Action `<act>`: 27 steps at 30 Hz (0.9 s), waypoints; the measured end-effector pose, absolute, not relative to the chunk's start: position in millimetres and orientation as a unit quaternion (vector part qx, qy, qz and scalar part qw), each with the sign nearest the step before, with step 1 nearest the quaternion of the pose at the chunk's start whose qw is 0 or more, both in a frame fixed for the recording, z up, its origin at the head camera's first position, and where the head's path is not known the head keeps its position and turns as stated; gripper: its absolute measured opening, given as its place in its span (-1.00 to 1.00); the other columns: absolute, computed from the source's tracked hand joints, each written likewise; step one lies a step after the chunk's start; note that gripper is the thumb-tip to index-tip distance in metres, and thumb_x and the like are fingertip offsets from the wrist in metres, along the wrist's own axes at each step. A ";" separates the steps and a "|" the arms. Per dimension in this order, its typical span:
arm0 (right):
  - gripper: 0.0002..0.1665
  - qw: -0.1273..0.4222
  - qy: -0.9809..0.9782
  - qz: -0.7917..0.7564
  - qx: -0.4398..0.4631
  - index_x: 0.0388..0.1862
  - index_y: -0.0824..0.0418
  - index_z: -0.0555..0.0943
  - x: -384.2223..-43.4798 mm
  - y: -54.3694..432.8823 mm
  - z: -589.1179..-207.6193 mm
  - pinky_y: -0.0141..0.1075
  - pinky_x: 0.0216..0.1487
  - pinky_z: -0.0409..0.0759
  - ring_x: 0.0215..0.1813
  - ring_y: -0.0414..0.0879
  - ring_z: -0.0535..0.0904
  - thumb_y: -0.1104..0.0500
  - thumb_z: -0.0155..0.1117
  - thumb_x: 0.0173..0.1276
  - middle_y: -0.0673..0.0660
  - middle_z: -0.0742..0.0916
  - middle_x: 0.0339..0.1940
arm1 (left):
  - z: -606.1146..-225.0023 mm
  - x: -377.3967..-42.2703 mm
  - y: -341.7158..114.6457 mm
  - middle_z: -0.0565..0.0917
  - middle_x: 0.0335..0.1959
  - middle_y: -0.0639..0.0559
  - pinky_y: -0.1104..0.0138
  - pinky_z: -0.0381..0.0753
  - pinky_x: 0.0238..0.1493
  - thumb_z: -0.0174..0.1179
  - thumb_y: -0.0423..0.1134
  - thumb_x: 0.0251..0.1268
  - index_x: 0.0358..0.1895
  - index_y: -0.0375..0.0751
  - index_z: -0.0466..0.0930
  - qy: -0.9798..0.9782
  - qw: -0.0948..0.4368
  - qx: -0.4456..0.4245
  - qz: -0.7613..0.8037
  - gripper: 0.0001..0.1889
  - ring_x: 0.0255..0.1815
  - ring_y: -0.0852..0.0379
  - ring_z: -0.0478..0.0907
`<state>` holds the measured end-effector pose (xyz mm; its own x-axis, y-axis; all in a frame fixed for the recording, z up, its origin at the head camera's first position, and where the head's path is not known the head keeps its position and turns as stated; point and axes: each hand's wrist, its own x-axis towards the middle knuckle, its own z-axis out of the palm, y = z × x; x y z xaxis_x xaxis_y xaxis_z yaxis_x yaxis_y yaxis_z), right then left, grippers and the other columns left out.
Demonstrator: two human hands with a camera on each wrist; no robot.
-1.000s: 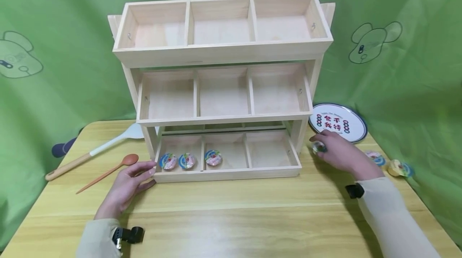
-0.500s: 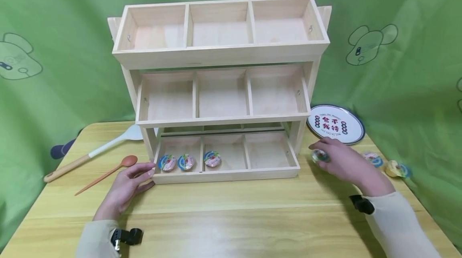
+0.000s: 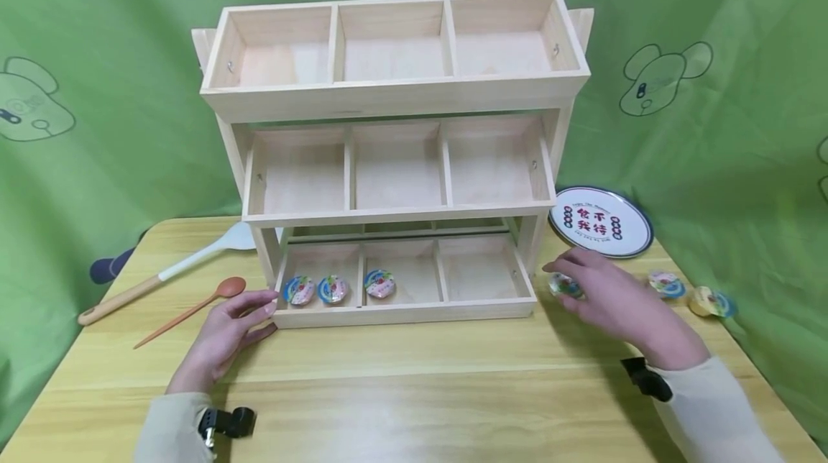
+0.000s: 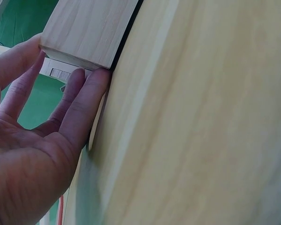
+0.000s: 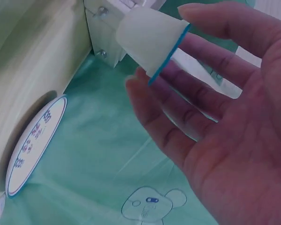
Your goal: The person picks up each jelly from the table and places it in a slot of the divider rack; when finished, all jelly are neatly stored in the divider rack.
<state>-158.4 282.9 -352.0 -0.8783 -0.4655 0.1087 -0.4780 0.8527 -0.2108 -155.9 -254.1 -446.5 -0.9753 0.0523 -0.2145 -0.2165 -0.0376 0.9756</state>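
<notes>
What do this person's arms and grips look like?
Left sleeve and right sleeve: off-white, plain, wrist-length. Left grip and right grip: bare, no gloves or rings visible. Left wrist device and right wrist device: black, no cables visible.

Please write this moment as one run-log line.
left hand touches corner of bottom wooden tray | right hand holds jelly cup | tray left: two jelly cups | tray middle: one jelly cup | table: two jelly cups

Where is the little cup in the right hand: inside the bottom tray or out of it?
Out: in the head view, the right hand holds the cup to the right of the bottom tray.
</notes>
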 end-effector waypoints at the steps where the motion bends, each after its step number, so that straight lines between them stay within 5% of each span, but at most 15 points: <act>1: -0.50 0.029 -0.961 0.117 0.249 0.07 0.33 0.62 -158.5 280.9 -352.5 0.10 -0.07 0.67 -0.04 0.18 0.57 0.32 0.48 0.10 0.28 0.61 -0.02 | -446.6 -156.0 -254.1 0.45 0.13 -0.16 0.18 0.64 0.10 0.28 -0.33 0.33 0.15 -0.48 0.52 0.687 0.093 -0.059 0.718 -0.61 -0.02 0.11 0.60; 27: -0.53 0.044 -0.932 0.147 0.330 0.10 0.25 0.62 -163.8 219.2 -348.4 -0.05 0.07 0.64 0.06 0.02 0.53 0.30 0.43 0.17 0.10 0.61 0.05 | -446.7 -155.8 -256.6 0.47 0.08 -0.06 0.18 0.63 0.11 0.26 -0.35 0.35 0.07 -0.27 0.63 0.682 0.099 -0.045 0.724 -0.74 0.02 0.11 0.59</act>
